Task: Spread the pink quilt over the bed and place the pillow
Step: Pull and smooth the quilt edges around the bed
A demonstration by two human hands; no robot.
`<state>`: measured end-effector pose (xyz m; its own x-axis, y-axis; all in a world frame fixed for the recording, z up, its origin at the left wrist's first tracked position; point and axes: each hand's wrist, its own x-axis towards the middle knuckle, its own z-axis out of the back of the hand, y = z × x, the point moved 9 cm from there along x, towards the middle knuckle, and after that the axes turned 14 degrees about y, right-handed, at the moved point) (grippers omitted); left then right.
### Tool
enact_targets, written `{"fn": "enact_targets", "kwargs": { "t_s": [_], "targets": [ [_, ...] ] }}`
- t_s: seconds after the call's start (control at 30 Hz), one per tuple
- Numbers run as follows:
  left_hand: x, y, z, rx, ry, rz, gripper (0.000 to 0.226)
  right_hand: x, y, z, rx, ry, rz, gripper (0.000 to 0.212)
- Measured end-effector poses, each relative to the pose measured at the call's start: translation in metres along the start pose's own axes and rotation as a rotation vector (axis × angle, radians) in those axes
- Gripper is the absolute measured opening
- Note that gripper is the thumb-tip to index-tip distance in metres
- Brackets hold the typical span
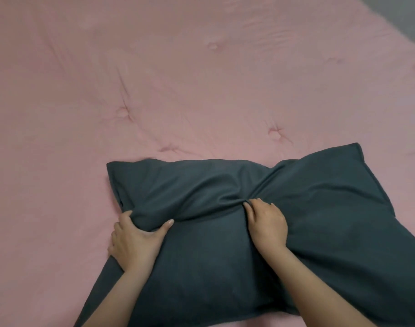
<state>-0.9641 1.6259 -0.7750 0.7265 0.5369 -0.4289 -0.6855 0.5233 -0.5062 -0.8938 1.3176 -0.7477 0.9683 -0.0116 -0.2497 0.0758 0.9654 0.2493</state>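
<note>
A bed is covered almost edge to edge by a pink tufted fabric quilt (pixel 154 90), spread flat with light creases and small button-like dimples. A dark grey rectangular cloth pillow (pixel 320 220) lies on the quilt near the bed's near edge, toward the right, creased across its middle.

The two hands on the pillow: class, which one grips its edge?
The left hand: its thumb and fingers wrap the dark pillow's left edge. The right hand presses into the pillow's middle instead.
</note>
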Motion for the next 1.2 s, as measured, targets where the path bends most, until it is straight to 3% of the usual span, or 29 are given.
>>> {"fn": "enact_targets", "kwargs": {
  "t_s": [0.07,0.17,0.27,0.43,0.63,0.83,0.97,1.03,1.13,1.2],
  "targets": [
    [-0.006,-0.002,0.01,-0.127,-0.01,-0.041,0.078,-0.003,0.001,0.008,0.103,0.033,-0.109,0.035],
    [-0.014,-0.004,0.034,-0.391,0.021,-0.061,0.054,-0.011,0.023,0.039,0.191,-0.012,-0.127,0.033],
    [-0.023,0.001,0.079,-0.585,-0.031,-0.091,0.037,-0.014,0.073,0.067,0.259,-0.022,-0.022,0.029],
    [-0.025,0.032,0.171,-0.78,-0.178,-0.088,0.032,-0.01,0.18,0.094,0.304,-0.079,0.19,0.025],
    [-0.016,0.102,0.289,-0.995,-0.456,0.04,0.035,-0.015,0.364,0.113,0.37,-0.074,0.524,0.023],
    [0.012,0.182,0.402,-1.352,-0.789,0.121,0.042,-0.024,0.608,0.133,0.307,-0.034,0.944,0.021],
    [0.057,0.222,0.41,-1.63,-0.86,0.21,0.05,-0.005,0.732,0.11,0.083,0.065,0.854,0.042],
    [0.085,0.24,0.379,-1.676,-0.745,0.316,0.041,0.001,0.746,0.071,0.066,0.177,0.77,0.057],
    [0.118,0.272,0.344,-1.558,-0.586,0.367,0.018,0.003,0.71,-0.007,0.003,0.342,0.67,0.059],
    [0.132,0.299,0.332,-1.428,-0.568,0.388,0.026,0.005,0.668,-0.062,-0.057,0.439,0.615,0.058]
  ]
}}
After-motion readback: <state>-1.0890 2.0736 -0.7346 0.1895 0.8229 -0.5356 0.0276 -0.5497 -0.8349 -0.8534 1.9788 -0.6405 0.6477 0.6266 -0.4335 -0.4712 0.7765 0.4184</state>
